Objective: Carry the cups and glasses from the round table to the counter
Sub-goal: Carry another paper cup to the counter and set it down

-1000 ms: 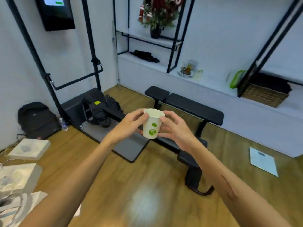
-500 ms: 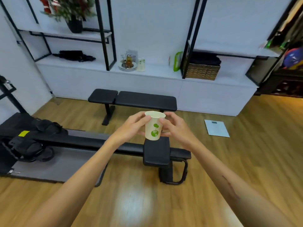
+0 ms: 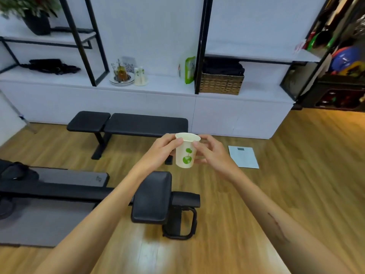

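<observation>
1. A white paper cup with a green leaf print (image 3: 187,150) is held upright in the air between both hands, out in front of the person and above the wooden plank floor (image 3: 296,184).
2. The left hand (image 3: 161,153) has its grip closed on the cup: thumb at the rim, the other fingers curled round the cup's left side.
3. The right hand (image 3: 212,154) also has its grip on the cup, a fingertip pressed just under the rim and the remaining fingers curled against the right side.
4. Ahead runs a long white low counter (image 3: 167,88), the surface along the wall. On it stand two white paper cups with green prints (image 3: 140,76), touching each other, just beside a round plate carrying glass items (image 3: 121,76).
5. Further right on the same surface sit a green-and-white packet (image 3: 187,70) and a woven wicker basket (image 3: 221,84) with dark cloth in it.
6. A black padded flat bench (image 3: 128,123) stands on the floor between the held cup and the counter. A second black padded bench (image 3: 152,196) lies below the forearms.
7. A pale flat bathroom scale (image 3: 244,157) lies on the floor to the right of the hands.
</observation>
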